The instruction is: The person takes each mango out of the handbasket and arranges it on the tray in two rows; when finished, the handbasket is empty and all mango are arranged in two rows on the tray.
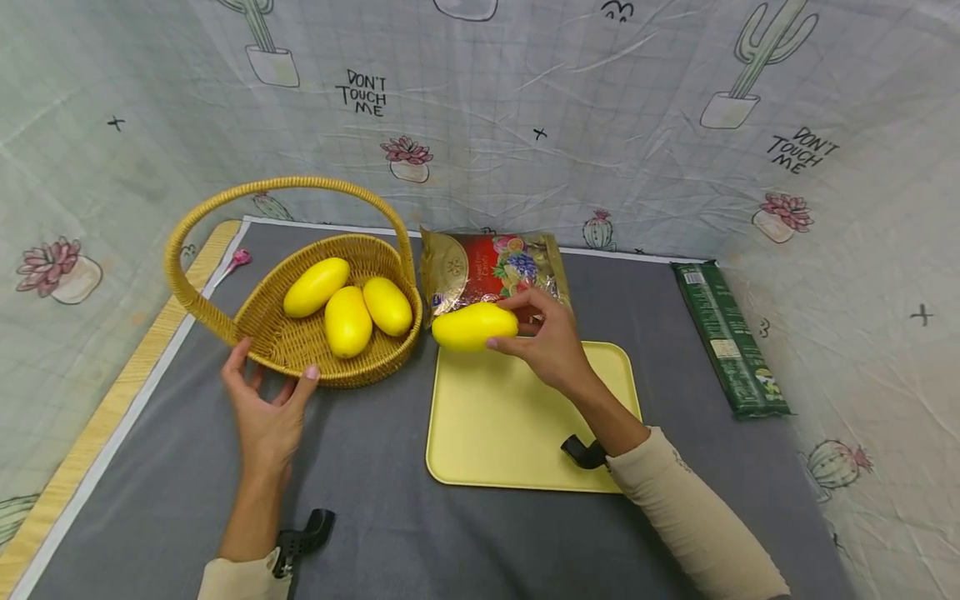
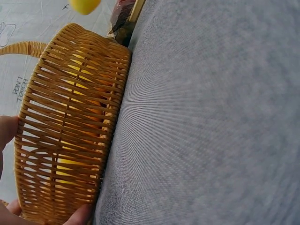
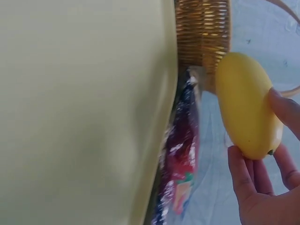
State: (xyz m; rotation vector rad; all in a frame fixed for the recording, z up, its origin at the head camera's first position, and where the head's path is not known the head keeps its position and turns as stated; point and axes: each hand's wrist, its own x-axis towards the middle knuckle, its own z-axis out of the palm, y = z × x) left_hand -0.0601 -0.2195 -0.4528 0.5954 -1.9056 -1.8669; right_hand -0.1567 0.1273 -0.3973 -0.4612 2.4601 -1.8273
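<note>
My right hand [image 1: 551,342] pinches a yellow mango-shaped fruit [image 1: 472,327] by its right end, above the back left edge of the yellow tray [image 1: 517,433]. In the right wrist view the fingers and thumb hold the fruit [image 3: 246,105] at its stem end. My left hand [image 1: 268,417] grips the near left rim of the wicker basket [image 1: 375,367]; thumb and fingertips also show on the basket [image 2: 70,117] in the left wrist view. Three yellow fruits [image 1: 348,322] lie inside the basket.
Behind the tray lies a gold and red candy bag [image 1: 480,267]. A green packet [image 1: 727,342] is at the far right. A small pink-headed item [image 1: 240,257] lies behind the basket's left side. The basket's tall handle [image 1: 300,183] arches over it.
</note>
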